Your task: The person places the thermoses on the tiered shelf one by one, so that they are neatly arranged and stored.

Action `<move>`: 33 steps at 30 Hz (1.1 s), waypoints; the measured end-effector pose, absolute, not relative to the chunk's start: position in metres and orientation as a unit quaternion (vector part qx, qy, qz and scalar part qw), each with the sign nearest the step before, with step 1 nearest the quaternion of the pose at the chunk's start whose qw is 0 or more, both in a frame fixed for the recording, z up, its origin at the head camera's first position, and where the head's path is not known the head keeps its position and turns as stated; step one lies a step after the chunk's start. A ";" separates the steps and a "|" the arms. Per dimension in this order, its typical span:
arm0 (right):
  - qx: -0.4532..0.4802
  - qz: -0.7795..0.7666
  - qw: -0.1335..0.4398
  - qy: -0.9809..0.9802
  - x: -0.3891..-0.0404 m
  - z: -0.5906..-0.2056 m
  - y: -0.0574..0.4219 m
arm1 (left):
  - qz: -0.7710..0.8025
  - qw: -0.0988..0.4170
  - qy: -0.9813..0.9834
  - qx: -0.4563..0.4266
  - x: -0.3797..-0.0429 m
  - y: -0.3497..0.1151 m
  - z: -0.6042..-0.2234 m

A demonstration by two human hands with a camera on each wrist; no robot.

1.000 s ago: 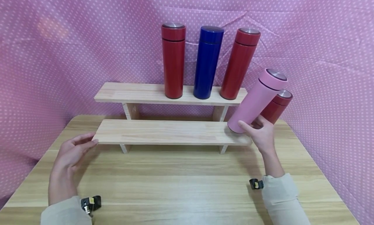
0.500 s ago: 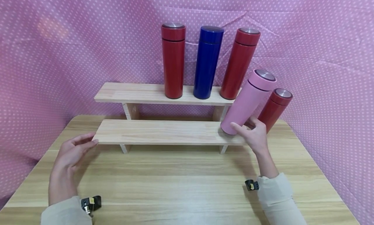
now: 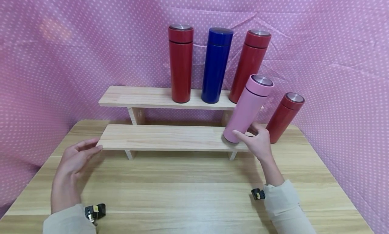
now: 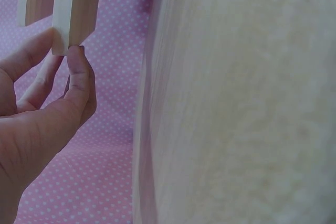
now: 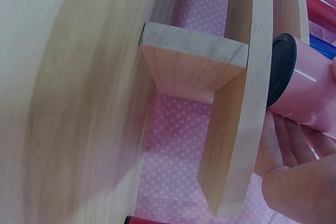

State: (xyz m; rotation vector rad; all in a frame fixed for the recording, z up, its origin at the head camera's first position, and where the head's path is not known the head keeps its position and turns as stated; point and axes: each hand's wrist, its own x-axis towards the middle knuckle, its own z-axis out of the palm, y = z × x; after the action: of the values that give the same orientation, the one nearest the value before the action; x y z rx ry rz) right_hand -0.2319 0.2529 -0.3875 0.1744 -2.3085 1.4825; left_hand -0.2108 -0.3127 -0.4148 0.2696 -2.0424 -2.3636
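My right hand (image 3: 258,144) grips a pink thermos flask (image 3: 247,105) low on its body, over the right end of the lower board of a two-tier wooden shelf (image 3: 170,137). In the right wrist view the flask's dark base (image 5: 283,69) is close to the board; whether it touches, I cannot tell. The left end of that board is pinched between the thumb and fingers of my left hand (image 4: 47,114). On the upper board stand a red flask (image 3: 181,65), a blue flask (image 3: 216,65) and another red flask (image 3: 252,55), partly behind the pink one.
Another red flask (image 3: 284,117) stands on the wooden table (image 3: 182,193), right of the shelf and close beside my right hand. Pink dotted cloth (image 3: 106,41) hangs behind and at both sides.
My right hand has carried the pink flask leftward and slightly down over the lower board, uncovering more of the red flask on the table. My left hand has stayed in place.
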 end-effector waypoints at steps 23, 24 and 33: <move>0.083 0.540 0.172 -0.819 -0.235 -0.386 0.233 | -0.745 -0.002 -0.661 0.093 -0.208 -0.315 -0.413; 0.083 0.540 0.173 -0.820 -0.236 -0.386 0.232 | -0.745 -0.003 -0.661 0.093 -0.208 -0.315 -0.413; 0.079 0.557 0.158 -0.812 -0.238 -0.386 0.223 | -0.748 -0.007 -0.657 0.091 -0.208 -0.315 -0.413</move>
State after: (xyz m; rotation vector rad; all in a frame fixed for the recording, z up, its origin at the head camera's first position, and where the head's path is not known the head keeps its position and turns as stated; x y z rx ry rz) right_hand -0.2376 0.2229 -0.3859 0.2268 -2.3219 1.5924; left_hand -0.2077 -0.3149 -0.4130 0.2865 -2.0730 -2.3609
